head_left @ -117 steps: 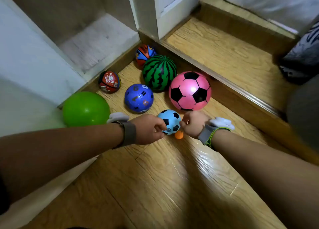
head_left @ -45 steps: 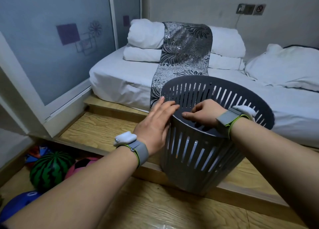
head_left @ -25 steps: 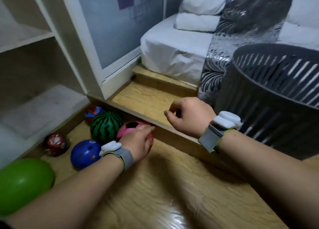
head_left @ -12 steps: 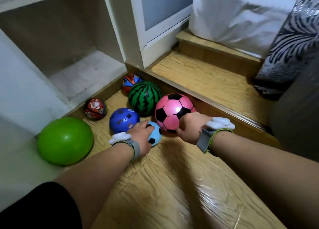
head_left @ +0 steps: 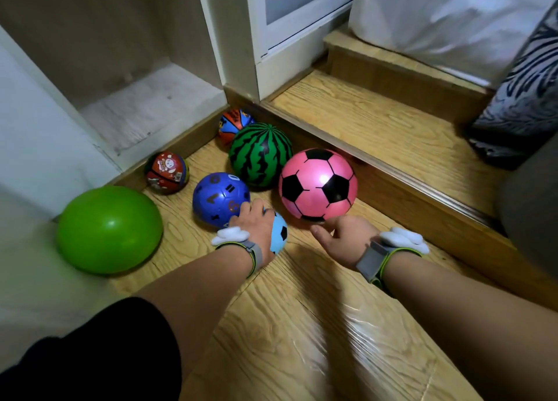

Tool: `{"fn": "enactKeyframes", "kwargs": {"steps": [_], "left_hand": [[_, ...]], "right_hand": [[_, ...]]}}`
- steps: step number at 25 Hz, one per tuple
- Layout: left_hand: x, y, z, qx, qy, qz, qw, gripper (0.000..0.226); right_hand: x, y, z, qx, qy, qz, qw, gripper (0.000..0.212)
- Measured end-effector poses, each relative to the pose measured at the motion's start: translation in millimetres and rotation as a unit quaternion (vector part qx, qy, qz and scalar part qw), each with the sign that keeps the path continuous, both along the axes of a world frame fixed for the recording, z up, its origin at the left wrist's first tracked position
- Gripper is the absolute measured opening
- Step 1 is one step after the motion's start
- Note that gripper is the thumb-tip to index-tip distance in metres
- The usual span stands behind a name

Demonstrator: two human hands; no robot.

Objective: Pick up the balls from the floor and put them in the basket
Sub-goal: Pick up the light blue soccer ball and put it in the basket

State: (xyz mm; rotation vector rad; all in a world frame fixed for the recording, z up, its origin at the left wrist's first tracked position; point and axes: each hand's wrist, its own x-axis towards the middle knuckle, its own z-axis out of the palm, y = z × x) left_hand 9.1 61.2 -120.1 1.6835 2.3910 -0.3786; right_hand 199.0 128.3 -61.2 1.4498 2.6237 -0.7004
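Seven balls lie on the floor at frame centre. Back from the basket, the left hand [head_left: 256,225] now cups the light-blue ball [head_left: 279,236]; the right hand [head_left: 342,239], half-curled and empty, nears the pink ball [head_left: 317,184].

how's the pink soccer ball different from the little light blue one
The pink soccer ball is clearly bigger than the light blue ball. The pink one sits uncovered, while the left hand lies over the light blue one. Both have black patches and rest on the wooden floor.
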Motion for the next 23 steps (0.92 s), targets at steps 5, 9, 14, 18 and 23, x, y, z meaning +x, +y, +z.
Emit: {"fn": "enactKeyframes", "kwargs": {"steps": [5,9,14,18,23], "left_hand": [[-3,-15,-2,-0.014,-0.109,0.075,0.991,0.097],[9,-18,4,0.008,-0.146,0.067,0.987,0.101],[29,-10,31,0.141,-0.328,0.127,0.925,0.091],[59,0,57,0.191,-0.433,0.134,0.871,0.09],[78,17,103,0.204,-0.489,0.105,0.841,0.103]], "right_hand": [[2,-6,0,-0.048,-0.014,-0.013,0.999,0.045],[12,-1,7,-0.114,-0.026,-0.049,0.992,0.045],[25,15,29,-0.244,0.093,-0.165,0.951,0.052],[43,31,52,-0.324,0.199,-0.204,0.902,0.065],[65,43,77,-0.405,0.264,-0.203,0.852,0.066]]}}
